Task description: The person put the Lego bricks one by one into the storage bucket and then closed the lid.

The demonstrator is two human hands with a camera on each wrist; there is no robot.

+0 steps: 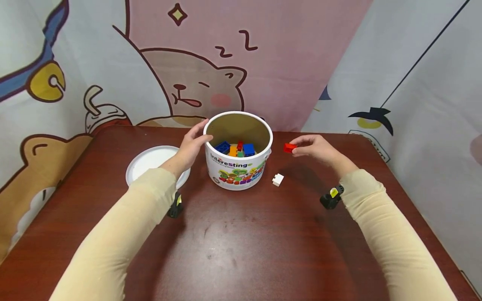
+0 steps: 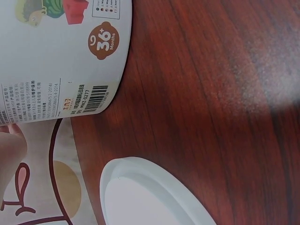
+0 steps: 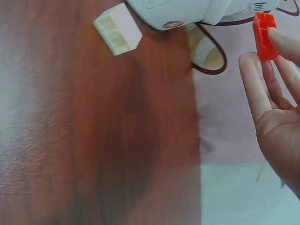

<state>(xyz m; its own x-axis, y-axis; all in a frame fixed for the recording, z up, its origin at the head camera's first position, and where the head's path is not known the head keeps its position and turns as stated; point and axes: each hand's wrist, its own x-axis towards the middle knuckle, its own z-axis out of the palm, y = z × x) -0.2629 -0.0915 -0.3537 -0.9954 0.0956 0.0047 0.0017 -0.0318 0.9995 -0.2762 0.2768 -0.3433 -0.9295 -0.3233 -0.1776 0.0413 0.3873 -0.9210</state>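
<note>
The head camera looks forward and down over the wooden table point(image 1: 233, 251) from its near side; both wrist cameras, closer and turned sideways, share its printed bucket point(image 1: 237, 169), the left also its white lid point(image 1: 152, 160), the right its white toy brick point(image 1: 278, 180)

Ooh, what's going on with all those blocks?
A person's right hand pinches a red block to the right of a white bucket, while the left hand touches the rim. Colorful blocks already lie inside. A white block sits on the table, and a round white lid lies left of the bucket.
</note>
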